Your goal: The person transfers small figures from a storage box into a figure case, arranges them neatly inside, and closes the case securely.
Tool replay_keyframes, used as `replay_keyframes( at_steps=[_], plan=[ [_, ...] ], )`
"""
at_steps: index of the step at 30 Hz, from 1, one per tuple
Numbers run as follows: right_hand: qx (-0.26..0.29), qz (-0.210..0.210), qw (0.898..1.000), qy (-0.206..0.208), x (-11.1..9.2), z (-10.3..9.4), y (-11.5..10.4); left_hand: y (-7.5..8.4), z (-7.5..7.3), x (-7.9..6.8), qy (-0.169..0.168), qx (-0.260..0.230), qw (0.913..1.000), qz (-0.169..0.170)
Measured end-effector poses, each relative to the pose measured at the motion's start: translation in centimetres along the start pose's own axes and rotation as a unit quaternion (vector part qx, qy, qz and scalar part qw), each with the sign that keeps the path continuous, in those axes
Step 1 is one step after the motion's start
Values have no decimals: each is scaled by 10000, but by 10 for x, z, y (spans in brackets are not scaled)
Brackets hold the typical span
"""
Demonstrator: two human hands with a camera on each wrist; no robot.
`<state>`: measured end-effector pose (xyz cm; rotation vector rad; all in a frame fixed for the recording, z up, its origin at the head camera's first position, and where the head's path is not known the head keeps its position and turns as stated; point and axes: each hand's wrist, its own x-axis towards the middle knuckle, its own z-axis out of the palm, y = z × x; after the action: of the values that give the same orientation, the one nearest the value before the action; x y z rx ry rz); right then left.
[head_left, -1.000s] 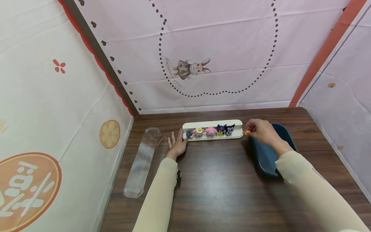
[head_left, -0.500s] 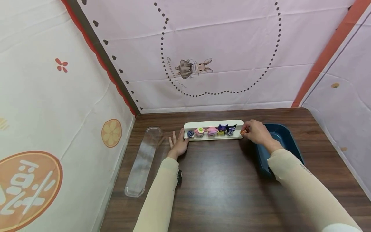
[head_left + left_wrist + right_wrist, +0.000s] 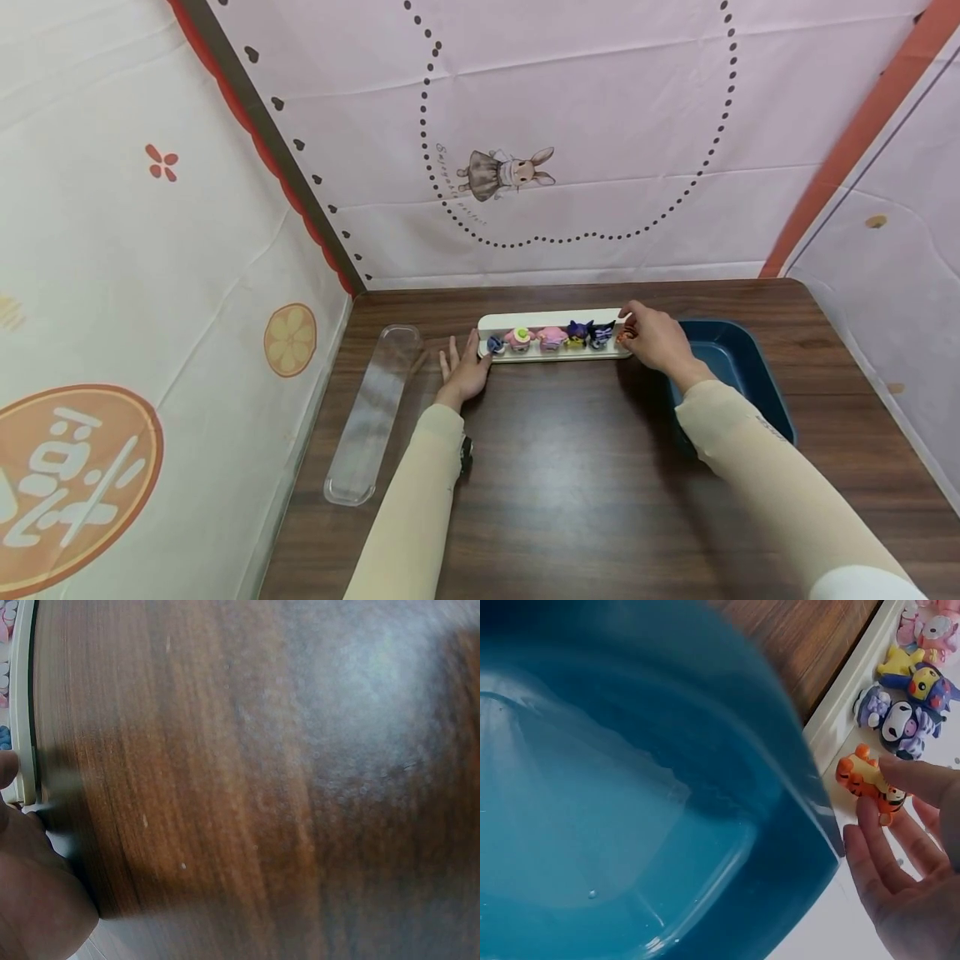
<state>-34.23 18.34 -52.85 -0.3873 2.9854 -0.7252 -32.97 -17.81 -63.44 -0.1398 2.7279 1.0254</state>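
At the far side of the table is a narrow white display stand [image 3: 532, 320] with a raised back. Along it stand a small blue figurine [image 3: 495, 344], two pink figurines [image 3: 551, 337], a yellow one with a purple hood [image 3: 928, 682] and a black-and-purple one [image 3: 904, 727]. My right hand [image 3: 660, 337] pinches an orange tiger figurine [image 3: 866, 776] between thumb and fingers at the stand's right end, beside the black-and-purple one. My left hand [image 3: 467, 379] rests at the left end, fingers spread, its thumb over the front edge near the blue figurine.
A deep blue tray [image 3: 742, 371] stands under and beside my right forearm, its corner close to the stand. On the left lies a long clear plastic cover [image 3: 371, 417]. Printed cloth [image 3: 600, 108] hangs behind the wooden table [image 3: 555, 467] and at both sides.
My right hand has moved left with the tiger figurine, from beside the stand's right end to over it. My left hand has kept its place at the other end.
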Motion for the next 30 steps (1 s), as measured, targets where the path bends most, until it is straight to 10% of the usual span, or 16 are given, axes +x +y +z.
replay_keyframes(
  at_steps=[30],
  plan=[
    [-41, 286, 9995, -130, 10, 13, -3, 2, -2, -2, -75, -92, 9999, -53]
  ],
)
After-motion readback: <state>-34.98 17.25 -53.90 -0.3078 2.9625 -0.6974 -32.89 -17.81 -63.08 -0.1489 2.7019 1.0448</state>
